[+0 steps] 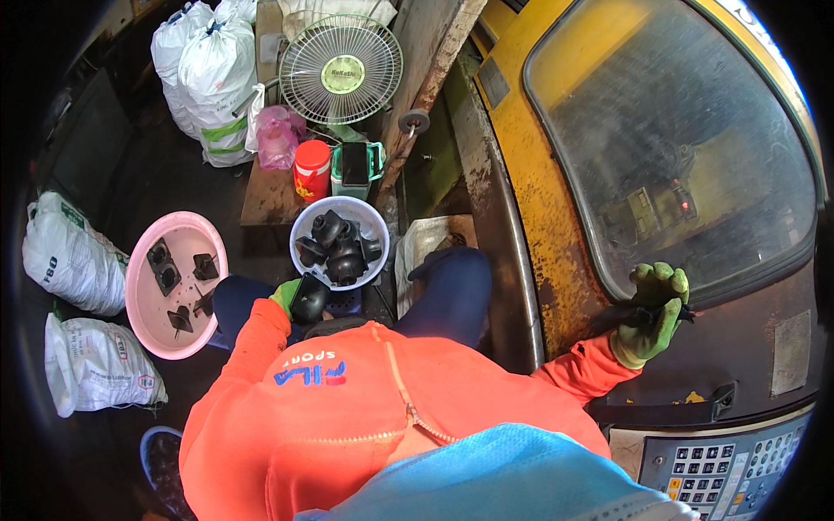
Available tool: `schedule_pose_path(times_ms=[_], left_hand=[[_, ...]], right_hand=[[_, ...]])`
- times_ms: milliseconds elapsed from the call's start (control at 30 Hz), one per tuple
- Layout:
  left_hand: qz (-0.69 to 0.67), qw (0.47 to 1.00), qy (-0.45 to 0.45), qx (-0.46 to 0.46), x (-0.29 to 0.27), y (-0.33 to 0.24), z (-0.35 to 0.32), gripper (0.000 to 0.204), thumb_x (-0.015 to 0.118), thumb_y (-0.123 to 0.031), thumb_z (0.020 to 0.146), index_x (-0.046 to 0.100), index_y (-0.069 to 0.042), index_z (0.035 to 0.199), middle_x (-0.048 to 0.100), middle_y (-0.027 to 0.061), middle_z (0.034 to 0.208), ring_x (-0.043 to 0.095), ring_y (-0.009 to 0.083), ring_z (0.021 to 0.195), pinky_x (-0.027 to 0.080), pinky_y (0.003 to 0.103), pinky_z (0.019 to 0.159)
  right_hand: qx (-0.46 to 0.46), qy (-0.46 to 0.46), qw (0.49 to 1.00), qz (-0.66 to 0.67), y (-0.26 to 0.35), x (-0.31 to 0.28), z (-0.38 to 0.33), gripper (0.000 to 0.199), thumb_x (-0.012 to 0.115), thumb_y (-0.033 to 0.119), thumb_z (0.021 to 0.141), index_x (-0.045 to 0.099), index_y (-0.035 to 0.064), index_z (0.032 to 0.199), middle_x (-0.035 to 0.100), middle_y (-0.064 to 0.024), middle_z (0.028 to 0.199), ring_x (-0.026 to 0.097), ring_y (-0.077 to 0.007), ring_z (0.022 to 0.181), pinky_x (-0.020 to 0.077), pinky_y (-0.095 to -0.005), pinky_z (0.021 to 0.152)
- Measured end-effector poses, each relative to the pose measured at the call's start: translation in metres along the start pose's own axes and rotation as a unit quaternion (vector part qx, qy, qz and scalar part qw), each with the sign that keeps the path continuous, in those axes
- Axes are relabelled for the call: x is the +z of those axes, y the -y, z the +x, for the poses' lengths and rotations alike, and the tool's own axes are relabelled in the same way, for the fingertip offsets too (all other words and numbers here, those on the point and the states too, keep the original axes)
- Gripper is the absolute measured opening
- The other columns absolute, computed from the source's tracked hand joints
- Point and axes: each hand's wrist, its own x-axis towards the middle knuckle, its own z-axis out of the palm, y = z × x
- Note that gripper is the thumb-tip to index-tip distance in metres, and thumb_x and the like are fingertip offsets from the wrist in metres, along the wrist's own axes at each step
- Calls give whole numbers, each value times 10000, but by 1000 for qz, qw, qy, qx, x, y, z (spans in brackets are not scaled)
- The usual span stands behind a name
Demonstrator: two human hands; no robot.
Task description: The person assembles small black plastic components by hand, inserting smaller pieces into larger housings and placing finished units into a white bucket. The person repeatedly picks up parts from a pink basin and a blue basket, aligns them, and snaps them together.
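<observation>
Apparently midway, with left fingers point(285, 294) clamped on a black part point(310, 300), right fingers point(649, 274) bent, grip indiscernible, and pieces point(345, 260), finished or waiting unclear, in white bowl point(363, 214) and pink basin point(143, 291).

Fan point(343, 75) up top; wht bags point(217, 91) to its L, pink bag point(276, 143) just below. Red-lidded jar point(313, 169) nr green container point(354, 193), by wooden surface point(268, 195). R side: yellow machine point(552, 278) w/ rust patches, dusty window point(695, 148); btn panel point(728, 469) below. Wht sacks point(74, 256) lower L.
</observation>
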Motion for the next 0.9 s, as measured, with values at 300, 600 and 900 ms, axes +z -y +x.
schedule_pose_path(times_ms=[300, 600, 900], left_hand=[[106, 993, 2, 54, -7, -25, -3, 324, 708, -298, 758, 668, -91, 1004, 692, 139, 950, 660, 304, 878, 501, 392, 755], [-140, 973, -180, 32, -14, -1, 17, 256, 668, -213, 762, 677, -82, 982, 679, 129, 922, 656, 266, 881, 494, 372, 723], [48, 845, -503, 174, -91, -19, -62, 338, 702, -16, 799, 612, 7, 1125, 667, 92, 1048, 631, 158, 961, 503, 299, 841]], right_hand=[[-5, 30, 999, 29, 2, 7, 3, 335, 480, 213, 943, 557, 19, 1205, 616, -121, 1105, 589, -276, 962, 461, -434, 840], [-11, 88, 996, 21, -4, -21, 0, 412, 390, 256, 1001, 480, 30, 1334, 560, -185, 1246, 577, -330, 1081, 448, -446, 909], [106, 29, 993, -39, -50, 30, 15, 476, 391, 328, 989, 478, -27, 1294, 604, -176, 1125, 620, -278, 970, 510, -473, 866]])
